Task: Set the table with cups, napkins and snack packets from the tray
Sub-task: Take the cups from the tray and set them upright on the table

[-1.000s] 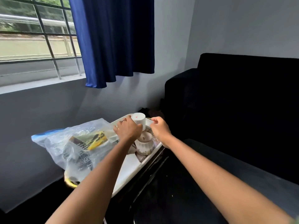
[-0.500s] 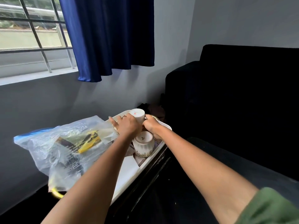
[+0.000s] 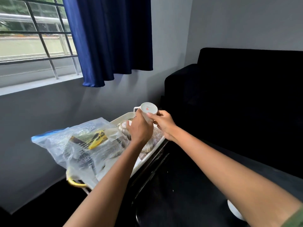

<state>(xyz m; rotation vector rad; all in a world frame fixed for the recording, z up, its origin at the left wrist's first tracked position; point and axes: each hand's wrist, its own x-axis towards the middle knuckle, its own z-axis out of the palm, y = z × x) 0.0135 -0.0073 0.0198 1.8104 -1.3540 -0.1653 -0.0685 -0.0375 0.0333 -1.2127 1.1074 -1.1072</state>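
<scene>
Cup [image 3: 148,110] gripped upside down by both left hand [image 3: 140,130] and right hand [image 3: 164,122]: turn upright clear of tray [image 3: 157,143], then lower gently.

Bag [image 3: 78,149] on left part of tray [image 3: 121,117]; cups [image 3: 124,126] right of it; tray on table [image 3: 164,185]; sofa [image 3: 237,95] behind.

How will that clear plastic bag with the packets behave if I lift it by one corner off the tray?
The clear plastic bag looks thin and crumpled, so it will probably sag rather than hold shape. The packets lie loose inside and would likely slide toward the low end. It leans against the tray near a patterned cup, so dragging it might nudge that cup.
</scene>
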